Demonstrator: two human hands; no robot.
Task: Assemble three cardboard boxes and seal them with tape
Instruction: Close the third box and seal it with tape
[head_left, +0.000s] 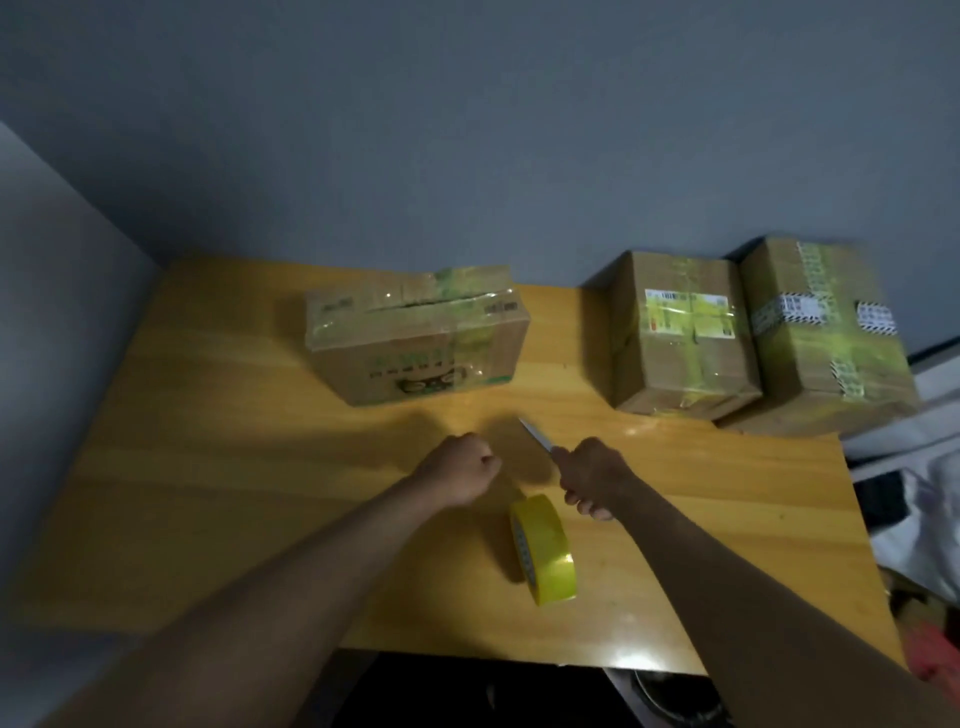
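Observation:
Three closed cardboard boxes stand at the back of the wooden table (208, 467). One taped box (415, 338) with a printed front sits mid-table. A second box (680, 338) with a shipping label stands to its right, touching a third box (826, 332) at the table's right edge. A yellow tape roll (545, 551) stands on edge near the front. My right hand (592, 475) grips a knife (535, 434), blade pointing up-left, just above the roll. My left hand (462, 467) is a closed fist beside it, with nothing visible in it.
A grey wall runs behind the table and along its left side. Beyond the table's right edge lie white cloth (930, 514) and dark items. A dark gap with a round metal object (670, 696) lies below the front edge.

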